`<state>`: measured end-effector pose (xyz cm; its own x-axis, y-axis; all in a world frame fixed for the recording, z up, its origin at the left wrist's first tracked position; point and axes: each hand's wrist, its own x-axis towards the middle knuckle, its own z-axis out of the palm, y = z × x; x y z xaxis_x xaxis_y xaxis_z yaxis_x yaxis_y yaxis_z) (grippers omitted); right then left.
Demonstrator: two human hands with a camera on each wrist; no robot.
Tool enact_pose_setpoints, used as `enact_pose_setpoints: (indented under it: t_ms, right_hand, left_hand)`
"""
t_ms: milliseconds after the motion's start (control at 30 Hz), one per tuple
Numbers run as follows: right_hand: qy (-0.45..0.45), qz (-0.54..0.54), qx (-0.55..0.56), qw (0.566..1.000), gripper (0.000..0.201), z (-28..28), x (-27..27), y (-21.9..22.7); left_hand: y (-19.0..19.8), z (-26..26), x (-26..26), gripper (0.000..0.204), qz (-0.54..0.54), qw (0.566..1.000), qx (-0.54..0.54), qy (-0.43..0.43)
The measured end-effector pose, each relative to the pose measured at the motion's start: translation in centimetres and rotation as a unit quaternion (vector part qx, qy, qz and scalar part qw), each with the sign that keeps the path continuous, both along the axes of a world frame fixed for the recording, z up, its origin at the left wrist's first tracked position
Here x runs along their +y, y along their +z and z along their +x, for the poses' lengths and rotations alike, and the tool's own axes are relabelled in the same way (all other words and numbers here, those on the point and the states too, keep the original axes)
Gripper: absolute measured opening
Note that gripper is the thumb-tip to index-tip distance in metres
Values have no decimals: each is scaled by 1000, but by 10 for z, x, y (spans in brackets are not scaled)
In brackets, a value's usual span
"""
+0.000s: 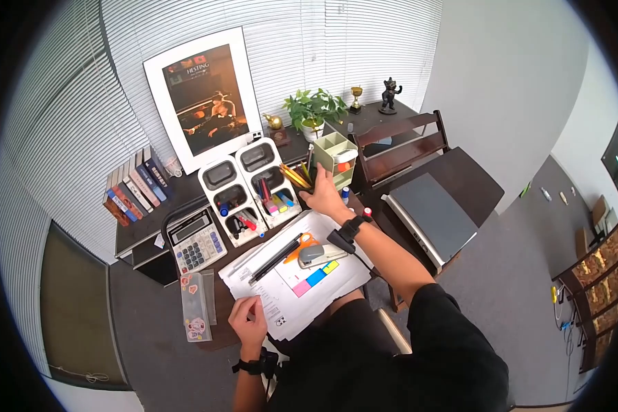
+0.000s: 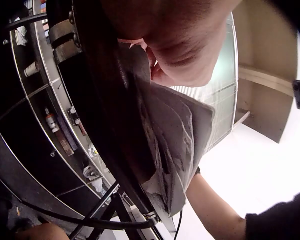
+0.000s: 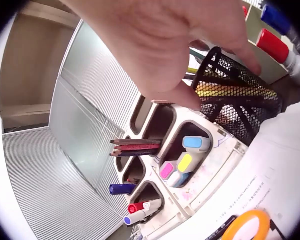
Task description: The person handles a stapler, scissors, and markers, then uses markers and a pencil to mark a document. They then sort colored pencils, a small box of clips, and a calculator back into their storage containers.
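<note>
My right hand (image 1: 325,198) is at a black mesh pencil cup (image 3: 235,92), thumb on one side and fingers on the other, gripping it near the rim. Yellow pencils (image 1: 295,176) stand in the cup, beside a green divided organizer (image 1: 331,152). My left hand (image 1: 248,321) rests at the left edge of the printed papers (image 1: 281,302), its fingers loosely bent and holding nothing visible. In the left wrist view that hand (image 2: 175,40) is over the sheets (image 2: 177,125), whose edges hang past the desk. A stapler (image 1: 316,256), orange scissors (image 1: 307,240) and black pens lie on the papers.
White pen holders (image 1: 221,206) with pens and highlighters (image 3: 185,161) stand left of the cup, near a calculator (image 1: 200,248) and a sticker-covered case (image 1: 195,309). A closed laptop (image 1: 432,216) lies at right. Books, a framed poster and a potted plant (image 1: 313,108) stand behind.
</note>
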<state>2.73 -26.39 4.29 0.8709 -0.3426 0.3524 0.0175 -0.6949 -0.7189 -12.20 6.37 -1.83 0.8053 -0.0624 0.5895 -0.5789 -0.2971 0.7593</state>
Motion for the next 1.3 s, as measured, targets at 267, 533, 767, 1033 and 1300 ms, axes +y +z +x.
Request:
enact_pose_setpoints:
  t_ms: [267, 533, 767, 1033, 1300]
  right_hand:
    - [-15, 116, -101, 988, 47, -84, -1, 67]
    - [-49, 294, -20, 954, 71, -24, -143, 74]
    - [86, 416, 202, 882, 83, 11, -147, 40]
    - [-40, 372, 64, 925, 67, -20, -117, 59]
    - [59, 289, -163, 942, 37, -162, -38, 57]
  left_hand:
    - [-3, -1, 3, 8, -4, 1000, 3, 12]
    - [-4, 2, 2, 10, -8, 1000, -13, 8]
    - [-9, 3, 3, 9, -7, 999, -16, 34]
    - [0, 1, -3, 9, 45, 998, 39, 17]
    - [25, 19, -4, 15, 256, 960, 54, -98]
